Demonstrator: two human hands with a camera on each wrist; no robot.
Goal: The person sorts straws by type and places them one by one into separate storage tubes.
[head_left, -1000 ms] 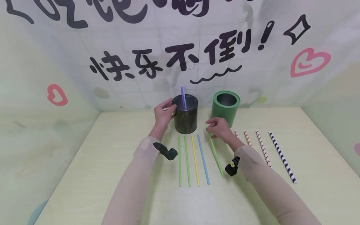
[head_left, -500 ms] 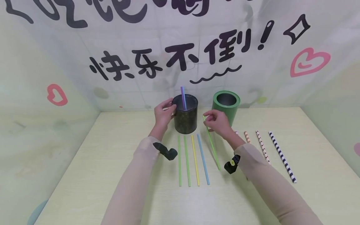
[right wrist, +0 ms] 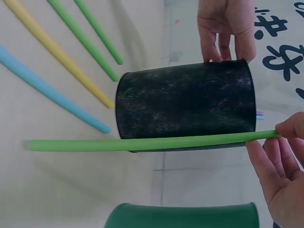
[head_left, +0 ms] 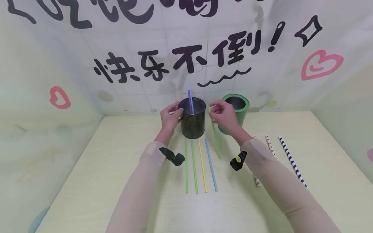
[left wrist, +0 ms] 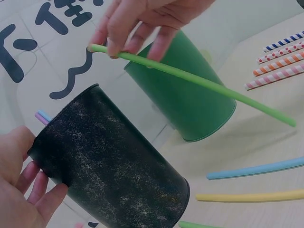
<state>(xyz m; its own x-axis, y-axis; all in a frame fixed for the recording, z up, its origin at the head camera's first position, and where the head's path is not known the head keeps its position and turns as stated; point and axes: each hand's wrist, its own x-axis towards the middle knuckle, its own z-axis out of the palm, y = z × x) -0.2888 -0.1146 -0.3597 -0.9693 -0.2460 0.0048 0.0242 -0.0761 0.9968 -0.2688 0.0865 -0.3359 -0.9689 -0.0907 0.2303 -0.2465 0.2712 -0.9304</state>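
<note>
My left hand (head_left: 170, 119) holds the left side of a black cylindrical holder (head_left: 193, 127) near its rim. A purple straw (head_left: 190, 97) and a light blue straw (head_left: 192, 105) stand inside it. Between thumb and fingertips, my right hand (head_left: 226, 117) pinches the upper end of a green straw (head_left: 215, 137). That straw hangs slanted, just right of the black holder, its lower end toward me. Behind the right hand stands a green holder (head_left: 242, 116), partly hidden; no straw shows in its opening. In the left wrist view the held green straw (left wrist: 199, 80) crosses before the green holder.
Two green straws (head_left: 194, 168), a yellow straw (head_left: 203, 168) and a blue straw (head_left: 211, 166) lie in a row on the table (head_left: 116, 136). Patterned paper straws, including a blue-striped one (head_left: 292, 160), lie to the right, partly under the right sleeve. A printed cloth hangs behind.
My right hand has raised the green straw off the table and carried it up and leftward, closer to the black holder's rim. My left hand stays on the black holder.
</note>
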